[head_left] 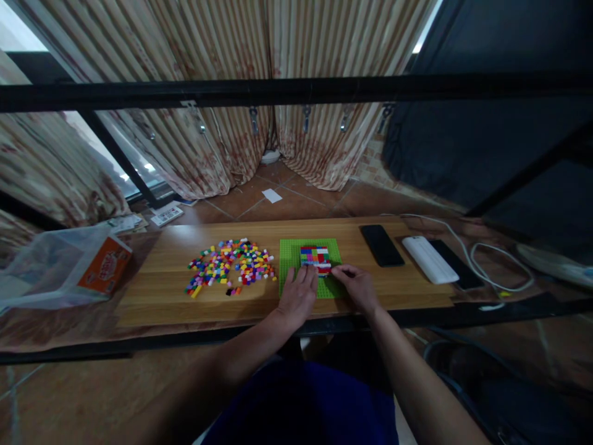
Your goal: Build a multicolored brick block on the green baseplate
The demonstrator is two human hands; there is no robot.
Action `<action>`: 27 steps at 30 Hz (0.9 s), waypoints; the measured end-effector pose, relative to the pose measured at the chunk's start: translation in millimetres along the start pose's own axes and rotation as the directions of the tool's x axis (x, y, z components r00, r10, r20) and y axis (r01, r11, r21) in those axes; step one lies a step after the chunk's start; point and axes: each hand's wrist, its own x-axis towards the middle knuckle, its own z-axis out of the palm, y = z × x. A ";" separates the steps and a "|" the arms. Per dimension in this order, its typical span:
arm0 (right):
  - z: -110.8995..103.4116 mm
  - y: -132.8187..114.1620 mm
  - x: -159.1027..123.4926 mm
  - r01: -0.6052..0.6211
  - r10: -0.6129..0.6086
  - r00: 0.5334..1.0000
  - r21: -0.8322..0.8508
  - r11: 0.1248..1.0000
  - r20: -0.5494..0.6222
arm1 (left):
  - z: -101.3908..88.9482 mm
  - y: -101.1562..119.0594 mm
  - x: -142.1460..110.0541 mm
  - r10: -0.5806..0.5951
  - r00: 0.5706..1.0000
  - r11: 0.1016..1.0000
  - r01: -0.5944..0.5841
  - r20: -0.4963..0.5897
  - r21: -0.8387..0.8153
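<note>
A green studded baseplate [288, 252] lies on the wooden board, bearing a compact block of multicoloured building bricks [314, 254] in red, blue, white, purple and orange. My left hand [299, 296] rests over the plate's near left part, its fingers stretched forward with the tips touching the block's near edge. At the block's near right corner, my right hand [360, 286] has thumb and forefinger pinched together; whatever is between them is too small to make out. Left of the plate spreads a loose pile of small coloured bricks [252, 267].
Right of the plate lie a black phone [382, 245], a white power bank [430, 259] and a dark flat object [456, 264] with a white cable [498, 287]. A clear plastic bag [50, 262] with an orange label stands far left. A black bar [278, 94] crosses beyond the board [167, 303].
</note>
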 end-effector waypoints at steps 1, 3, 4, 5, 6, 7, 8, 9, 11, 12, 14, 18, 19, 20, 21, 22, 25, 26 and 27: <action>-1.8 -0.1 0.1 -0.003 0.003 1.000 0.007 1.000 -0.009 | 0.6 0.4 -0.8 -0.015 1.000 1.000 0.015 -0.008 -0.020; -4.6 0.1 0.2 -0.005 0.005 1.000 0.007 1.000 -0.020 | 0.4 -0.6 -3.5 -0.042 0.999 0.996 0.040 -0.026 -0.078; -5.5 0.6 0.3 -0.006 0.007 1.000 0.006 1.000 -0.024 | -0.5 -2.5 -5.7 -0.062 0.997 0.992 0.057 -0.044 -0.110; -6.0 1.3 0.5 -0.010 0.010 1.000 0.008 1.000 -0.026 | -2.0 -5.7 -8.6 -0.091 0.993 0.987 0.080 -0.069 -0.142; -6.2 2.2 0.9 -0.013 0.014 0.999 0.010 1.000 -0.030 | -3.9 -10.4 -12.4 -0.129 0.987 0.979 0.110 -0.099 -0.173; -6.4 3.3 1.5 -0.016 0.016 0.999 0.008 1.000 -0.036 | -6.0 -16.8 -17.3 -0.177 0.975 0.968 0.149 -0.131 -0.201; -6.6 4.4 2.6 -0.014 0.014 0.999 -0.002 1.000 -0.046 | -8.2 -25.1 -23.5 -0.229 0.960 0.956 0.190 -0.161 -0.225; -6.9 5.4 4.0 -0.002 0.001 0.998 -0.026 1.000 -0.057 | -10.1 -35.1 -31.0 -0.284 0.941 0.940 0.235 -0.186 -0.247; -8.2 5.9 8.4 0.037 -0.045 0.995 -0.095 0.995 -0.085 | -12.5 -60.0 -50.2 -0.383 0.899 0.906 0.321 -0.212 -0.275; -8.9 4.9 11.3 0.062 -0.075 0.992 -0.133 0.989 -0.097 | -12.7 -74.1 -61.9 -0.432 0.875 0.886 0.367 -0.219 -0.283; -8.8 -1.3 18.7 0.131 -0.159 0.981 -0.226 0.965 -0.112 | -11.3 -103.4 -88.3 -0.527 0.817 0.839 0.457 -0.235 -0.294; 6.7 -29.4 37.3 0.297 -0.368 0.927 -0.448 0.843 -0.078 | -5.2 -152.9 -143.8 -0.698 0.687 0.710 0.625 -0.204 -0.323; 14.6 -37.8 41.8 0.333 -0.415 0.908 -0.495 0.802 -0.062 | -3.6 -161.6 -155.8 -0.737 0.645 0.672 0.664 -0.204 -0.328; 23.7 -45.3 45.7 0.378 -0.462 0.886 -0.534 0.756 -0.027 | -2.3 -168.6 -166.2 -0.769 0.606 0.636 0.698 -0.202 -0.329; 33.7 -51.6 48.7 0.424 -0.500 0.866 -0.566 0.707 0.023 | -1.0 -174.1 -175.0 -0.796 0.571 0.604 0.725 -0.201 -0.331; 44.0 -56.0 50.8 0.458 -0.523 0.849 -0.597 0.659 0.075 | 0.2 -178.2 -182.1 -0.820 0.538 0.572 0.750 -0.195 -0.333; 71.3 -57.2 51.5 0.498 -0.493 0.838 -0.695 0.519 0.232 | 3.1 -184.4 -193.8 -0.865 0.475 0.501 0.800 -0.164 -0.329; 77.8 -54.5 50.5 0.494 -0.458 0.846 -0.728 0.476 0.274 | 3.9 -185.4 -195.0 -0.872 0.466 0.490 0.809 -0.154 -0.326; 82.7 -51.2 49.5 0.486 -0.417 0.855 -0.756 0.439 0.308 | 4.6 -186.5 -195.3 -0.875 0.461 0.482 0.814 -0.146 -0.324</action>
